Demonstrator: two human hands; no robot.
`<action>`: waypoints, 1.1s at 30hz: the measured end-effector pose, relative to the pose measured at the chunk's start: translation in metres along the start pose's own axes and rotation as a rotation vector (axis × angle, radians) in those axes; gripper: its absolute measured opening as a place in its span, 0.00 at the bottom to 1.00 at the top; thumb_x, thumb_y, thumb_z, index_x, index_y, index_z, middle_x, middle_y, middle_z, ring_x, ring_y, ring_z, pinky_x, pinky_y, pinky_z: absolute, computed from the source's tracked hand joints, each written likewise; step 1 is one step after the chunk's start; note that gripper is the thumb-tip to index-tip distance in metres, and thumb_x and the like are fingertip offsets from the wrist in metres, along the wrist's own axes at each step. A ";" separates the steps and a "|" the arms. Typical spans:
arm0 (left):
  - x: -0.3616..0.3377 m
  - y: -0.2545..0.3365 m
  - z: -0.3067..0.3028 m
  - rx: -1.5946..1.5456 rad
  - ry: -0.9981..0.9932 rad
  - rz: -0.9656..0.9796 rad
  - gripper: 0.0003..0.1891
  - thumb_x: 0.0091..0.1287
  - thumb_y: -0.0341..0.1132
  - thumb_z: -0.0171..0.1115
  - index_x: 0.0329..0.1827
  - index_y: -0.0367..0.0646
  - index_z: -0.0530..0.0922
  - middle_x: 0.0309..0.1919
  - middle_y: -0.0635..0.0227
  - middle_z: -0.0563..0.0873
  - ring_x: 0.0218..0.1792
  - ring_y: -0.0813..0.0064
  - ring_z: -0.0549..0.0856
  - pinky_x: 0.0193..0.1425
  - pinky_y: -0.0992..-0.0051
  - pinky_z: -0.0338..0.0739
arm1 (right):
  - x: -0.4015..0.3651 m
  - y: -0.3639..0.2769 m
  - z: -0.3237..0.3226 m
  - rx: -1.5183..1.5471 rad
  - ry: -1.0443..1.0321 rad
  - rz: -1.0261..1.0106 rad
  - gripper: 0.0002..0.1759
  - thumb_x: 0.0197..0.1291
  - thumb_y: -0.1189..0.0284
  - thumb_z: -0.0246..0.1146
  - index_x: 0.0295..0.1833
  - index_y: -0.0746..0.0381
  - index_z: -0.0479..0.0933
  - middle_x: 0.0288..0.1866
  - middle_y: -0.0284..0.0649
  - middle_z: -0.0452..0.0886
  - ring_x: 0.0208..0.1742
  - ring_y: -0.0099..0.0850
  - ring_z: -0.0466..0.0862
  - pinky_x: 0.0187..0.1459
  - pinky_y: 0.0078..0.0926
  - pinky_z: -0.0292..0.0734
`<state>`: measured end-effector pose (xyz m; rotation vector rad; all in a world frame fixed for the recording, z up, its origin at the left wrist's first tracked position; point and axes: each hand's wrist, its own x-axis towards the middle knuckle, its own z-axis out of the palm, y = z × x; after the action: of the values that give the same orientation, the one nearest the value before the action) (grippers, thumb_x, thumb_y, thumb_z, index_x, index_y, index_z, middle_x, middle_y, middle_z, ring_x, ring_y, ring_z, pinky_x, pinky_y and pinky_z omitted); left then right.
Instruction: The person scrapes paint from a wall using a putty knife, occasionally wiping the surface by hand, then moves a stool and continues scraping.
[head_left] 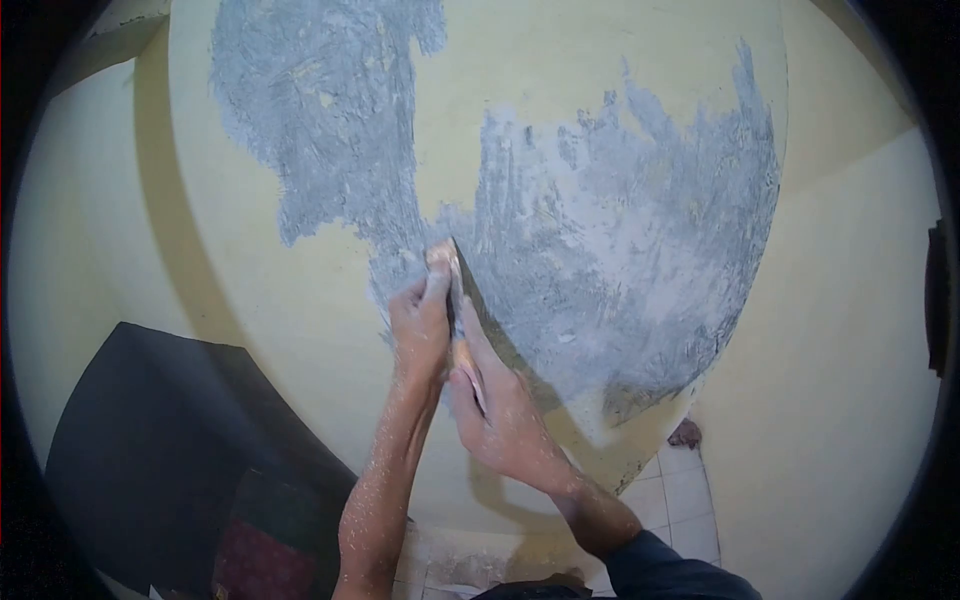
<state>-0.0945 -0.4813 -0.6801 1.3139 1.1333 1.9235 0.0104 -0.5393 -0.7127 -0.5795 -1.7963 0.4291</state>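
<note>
Both hands are closed on one narrow, flat tool (458, 300) with orange-tan ends and a pale, dusty edge. It stands nearly upright against the wall; its exact kind is hard to tell. My left hand (422, 325) grips the upper part, thumb near the tip. Lower down, my right hand (502, 415) holds the other end, fingers stretched along its side. Behind them the yellow wall (450, 120) carries rough grey patches (630, 250) with ragged borders. White dust specks my hands and forearms.
A dark panel-like object (170, 430) leans at the lower left, with a dark red item (265, 560) by it. White floor tiles (680, 490) show at the lower right, near a small reddish-brown lump (686, 434). Something dark (936, 300) sits at the right edge.
</note>
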 end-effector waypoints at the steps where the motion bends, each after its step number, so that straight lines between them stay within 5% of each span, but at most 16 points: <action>1: 0.000 0.016 -0.003 0.024 -0.030 -0.001 0.23 0.75 0.45 0.60 0.39 0.28 0.85 0.30 0.70 0.84 0.33 0.81 0.78 0.39 0.76 0.73 | 0.002 -0.006 -0.004 0.006 -0.031 0.057 0.39 0.69 0.74 0.51 0.81 0.72 0.43 0.47 0.72 0.78 0.47 0.67 0.81 0.46 0.55 0.76; 4: 0.012 0.020 -0.009 0.004 -0.035 -0.096 0.23 0.74 0.46 0.60 0.42 0.27 0.85 0.33 0.67 0.85 0.37 0.79 0.79 0.45 0.75 0.75 | 0.019 -0.033 -0.014 0.039 -0.151 0.254 0.40 0.70 0.73 0.51 0.80 0.72 0.43 0.44 0.72 0.79 0.46 0.67 0.81 0.46 0.58 0.75; 5: 0.002 0.016 -0.005 0.031 -0.002 -0.054 0.23 0.74 0.46 0.60 0.42 0.28 0.85 0.33 0.67 0.85 0.37 0.79 0.79 0.44 0.75 0.75 | 0.011 -0.027 -0.010 0.067 -0.062 0.110 0.40 0.69 0.73 0.51 0.80 0.74 0.42 0.43 0.72 0.79 0.44 0.67 0.81 0.45 0.56 0.76; 14: -0.007 0.022 -0.004 0.012 0.018 -0.036 0.20 0.74 0.44 0.60 0.38 0.31 0.86 0.30 0.71 0.83 0.33 0.81 0.77 0.38 0.76 0.73 | 0.001 -0.021 -0.005 0.011 -0.064 0.102 0.39 0.69 0.74 0.51 0.79 0.76 0.44 0.46 0.71 0.80 0.42 0.66 0.82 0.46 0.58 0.76; 20: 0.006 0.037 -0.007 0.047 0.001 -0.150 0.22 0.74 0.46 0.59 0.35 0.31 0.84 0.28 0.68 0.82 0.34 0.77 0.77 0.40 0.70 0.73 | 0.026 -0.055 -0.021 0.077 -0.234 0.320 0.37 0.70 0.75 0.50 0.80 0.74 0.46 0.52 0.75 0.77 0.50 0.64 0.84 0.52 0.48 0.77; 21: 0.004 0.034 -0.005 0.037 0.008 -0.115 0.22 0.74 0.46 0.59 0.35 0.30 0.84 0.29 0.67 0.82 0.35 0.76 0.77 0.41 0.70 0.73 | 0.020 -0.041 -0.014 0.097 -0.140 0.199 0.40 0.68 0.74 0.52 0.79 0.76 0.42 0.38 0.68 0.81 0.37 0.65 0.83 0.45 0.58 0.76; 23: 0.005 0.006 -0.004 0.132 0.045 0.040 0.22 0.73 0.45 0.60 0.36 0.29 0.84 0.32 0.64 0.84 0.37 0.77 0.78 0.43 0.70 0.74 | -0.003 -0.013 -0.004 0.015 -0.028 0.028 0.40 0.68 0.75 0.51 0.79 0.77 0.41 0.35 0.67 0.81 0.37 0.63 0.84 0.44 0.56 0.77; 24: -0.004 0.016 0.006 -0.094 0.048 -0.058 0.21 0.72 0.44 0.61 0.37 0.27 0.84 0.34 0.63 0.85 0.37 0.76 0.79 0.43 0.71 0.75 | 0.002 -0.014 -0.004 0.002 -0.012 0.003 0.40 0.68 0.75 0.51 0.79 0.77 0.42 0.36 0.67 0.81 0.38 0.63 0.84 0.45 0.55 0.77; 26: 0.010 0.030 -0.007 0.115 -0.020 -0.035 0.19 0.73 0.42 0.62 0.38 0.29 0.85 0.34 0.65 0.85 0.36 0.77 0.80 0.41 0.72 0.76 | 0.017 -0.030 -0.005 0.012 -0.023 0.047 0.38 0.69 0.75 0.51 0.78 0.79 0.43 0.39 0.68 0.81 0.43 0.63 0.84 0.47 0.51 0.78; 29: 0.009 0.051 -0.007 -0.113 -0.059 -0.224 0.18 0.73 0.41 0.62 0.36 0.31 0.86 0.33 0.67 0.85 0.34 0.79 0.80 0.39 0.75 0.75 | 0.017 -0.037 -0.016 0.202 -0.039 0.139 0.36 0.70 0.75 0.51 0.77 0.79 0.47 0.44 0.68 0.81 0.49 0.61 0.84 0.49 0.45 0.78; 33: 0.006 0.026 0.007 -0.124 -0.032 -0.076 0.20 0.74 0.46 0.61 0.31 0.36 0.82 0.28 0.70 0.82 0.29 0.81 0.77 0.34 0.74 0.72 | 0.016 -0.011 -0.015 0.085 0.052 -0.067 0.35 0.71 0.75 0.50 0.78 0.77 0.49 0.50 0.72 0.79 0.52 0.63 0.83 0.51 0.42 0.78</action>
<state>-0.0897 -0.4872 -0.6535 1.2135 1.0170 1.8793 0.0187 -0.5389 -0.6898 -0.4665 -1.7345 0.4388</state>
